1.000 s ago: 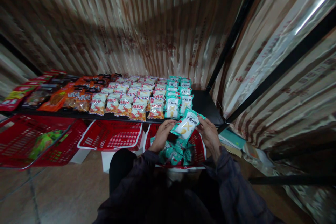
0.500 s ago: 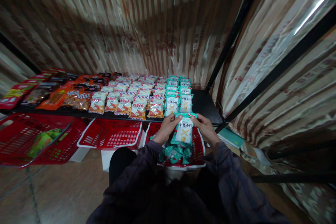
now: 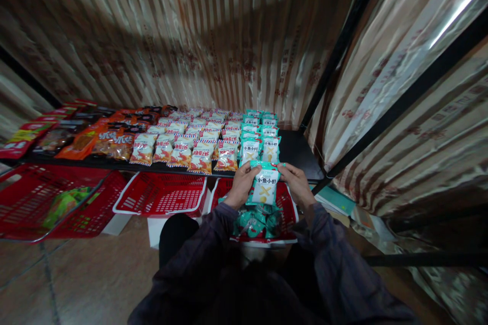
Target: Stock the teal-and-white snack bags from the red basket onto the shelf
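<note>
Between my two hands is a teal and white snack bag point(image 3: 264, 187), its printed face turned up toward me. My left hand point(image 3: 243, 185) pinches its upper left corner, and my right hand point(image 3: 296, 181) grips the upper right corner. Below it, more teal snack bags point(image 3: 254, 222) lie in a red basket point(image 3: 292, 213). Just beyond my hands, rows of matching teal and white bags point(image 3: 270, 148) rest on a black shelf point(image 3: 295, 155). To their left stand rows of white and red snack bags point(image 3: 200, 156).
Orange bags point(image 3: 110, 143) and red bags point(image 3: 23, 137) fill the shelf's left end. Below it sit a red basket point(image 3: 163, 195) and another red basket point(image 3: 82, 218) with a green packet point(image 3: 68, 204). A black post point(image 3: 404, 96) slants up on the right, beside a striped curtain point(image 3: 229, 35).
The held snack bag has shifted slightly left and up, with both hands still on its top corners. The shelf rows look the same.
</note>
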Action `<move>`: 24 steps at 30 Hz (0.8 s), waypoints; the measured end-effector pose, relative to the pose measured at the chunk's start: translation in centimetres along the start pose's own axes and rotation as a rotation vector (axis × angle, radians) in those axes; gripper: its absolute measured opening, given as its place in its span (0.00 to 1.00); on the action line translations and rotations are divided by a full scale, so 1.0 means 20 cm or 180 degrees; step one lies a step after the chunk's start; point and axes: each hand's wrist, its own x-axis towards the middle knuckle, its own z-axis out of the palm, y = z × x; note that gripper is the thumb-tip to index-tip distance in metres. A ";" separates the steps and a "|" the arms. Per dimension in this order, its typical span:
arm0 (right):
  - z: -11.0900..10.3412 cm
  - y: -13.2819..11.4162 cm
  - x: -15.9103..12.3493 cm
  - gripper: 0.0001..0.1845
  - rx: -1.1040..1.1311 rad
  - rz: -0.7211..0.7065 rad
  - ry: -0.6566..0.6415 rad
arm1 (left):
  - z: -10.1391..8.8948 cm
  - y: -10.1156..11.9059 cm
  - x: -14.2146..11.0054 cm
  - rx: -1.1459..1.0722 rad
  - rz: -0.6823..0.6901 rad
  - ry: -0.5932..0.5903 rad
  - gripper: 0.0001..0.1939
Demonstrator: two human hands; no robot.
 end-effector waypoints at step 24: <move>0.03 0.09 -0.12 0.37 0.0333 0.0549 -0.0407 | -0.01 -0.04 0.08 -0.0442 0.0011 0.0740 0.22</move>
